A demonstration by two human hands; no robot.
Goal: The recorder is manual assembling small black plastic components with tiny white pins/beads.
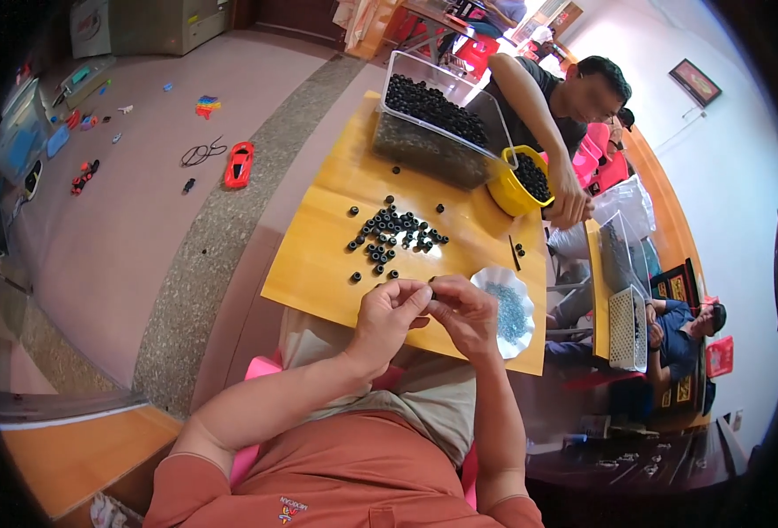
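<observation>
"What's on the left?"

"On the floor, in the upper left of the frame, there's a red plastic toy car (pixel 239 165). Then comes the yellow tabletop (pixel 314 251), with a loose scatter of small, black, ring-shaped beads (pixel 385 231) around the centre."

"And the left hand?"

"The left hand (pixel 382 321) is just below the scatter, nearer to it than the other hand. Its thumb and forefinger are pinched together, with the other fingers curled in."

"Has it got hold of something?"

"A small dark piece (pixel 433 294) shows where the two hands' fingertips meet, just below and right of the scatter. It looks like one of the beads, but the fingers cover most of it, so I can't tell which way its axis points or which hand grips it."

"The right hand?"

"The right hand (pixel 470 315) is closed to a pinch too, its fingertips meeting the left's. It's the nearer one to the white bowl with a wavy rim (pixel 519 347), which lies directly to its right and holds tiny pale-blue translucent bits (pixel 508 310). The hand overlaps the bowl's left edge in this view; I can't tell whether they touch."

"Anything farther right?"

"A round yellow plastic tub (pixel 503 195) of black beads, above the bowl, with a co-worker's hand (pixel 569 202) at its right side."
</observation>
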